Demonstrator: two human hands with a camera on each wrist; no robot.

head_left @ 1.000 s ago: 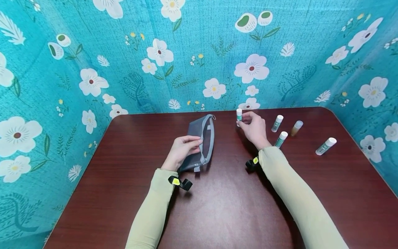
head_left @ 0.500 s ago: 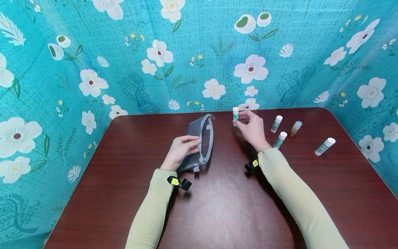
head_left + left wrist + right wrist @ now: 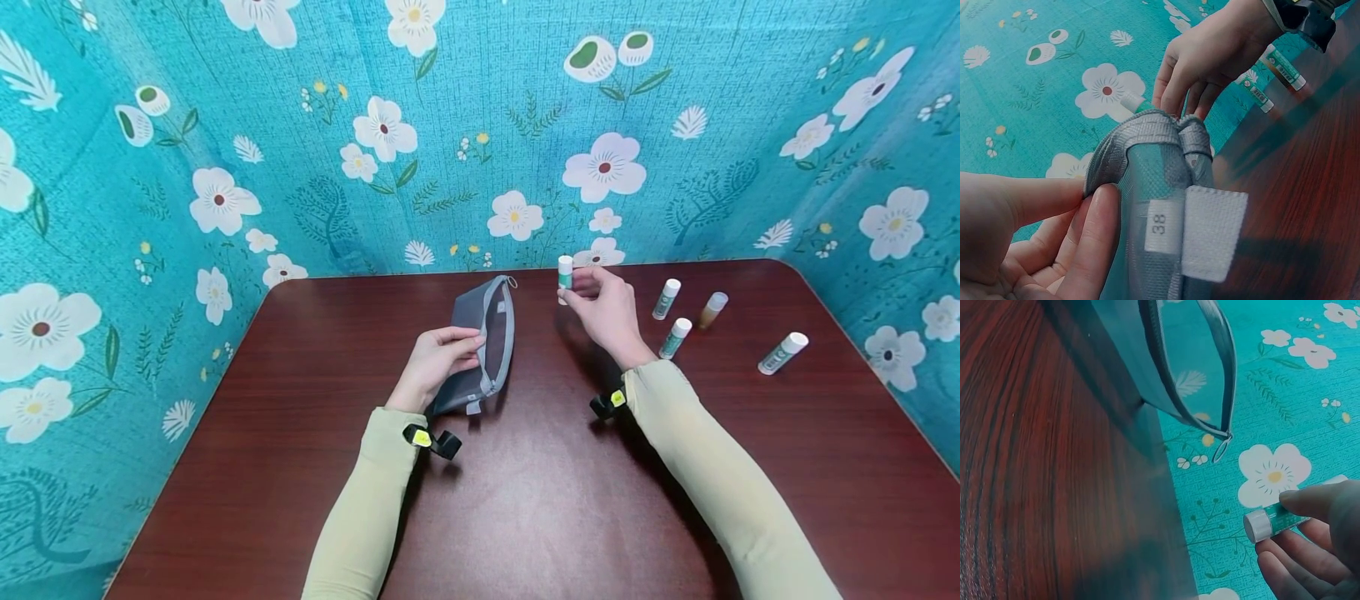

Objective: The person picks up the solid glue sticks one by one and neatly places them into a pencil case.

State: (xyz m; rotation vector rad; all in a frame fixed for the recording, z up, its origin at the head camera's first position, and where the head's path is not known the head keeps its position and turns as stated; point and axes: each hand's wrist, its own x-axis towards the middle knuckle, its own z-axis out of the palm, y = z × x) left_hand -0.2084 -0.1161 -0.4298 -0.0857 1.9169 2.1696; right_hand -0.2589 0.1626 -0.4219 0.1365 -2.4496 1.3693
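A grey mesh zipper pouch (image 3: pixel 467 310) stands on the table with its zipped mouth spread apart, facing right. My left hand (image 3: pixel 438 360) pinches the near side of that mouth between thumb and fingers; the left wrist view shows the grip on the zipper edge beside a tag marked 38. To the right of the pouch, my right hand (image 3: pixel 606 310) holds a glue stick (image 3: pixel 565 279) upright, white cap on top and green label showing. In the right wrist view the thumb and fingers pinch the glue stick (image 3: pixel 1282 519) around its middle, apart from the pouch's zipper pull (image 3: pixel 1222 449).
Right of my right hand stand more glue sticks: two green-labelled ones (image 3: pixel 666 299) (image 3: pixel 676 338), an amber one with a translucent cap (image 3: pixel 713 309), and another green one (image 3: pixel 783 353) farther right. A floral cloth (image 3: pixel 480 133) hangs behind the dark red table (image 3: pixel 510 517).
My right hand has moved slightly left with the glue stick, closer to the pouch. The left hand keeps its pinch on the pouch mouth, almost still.
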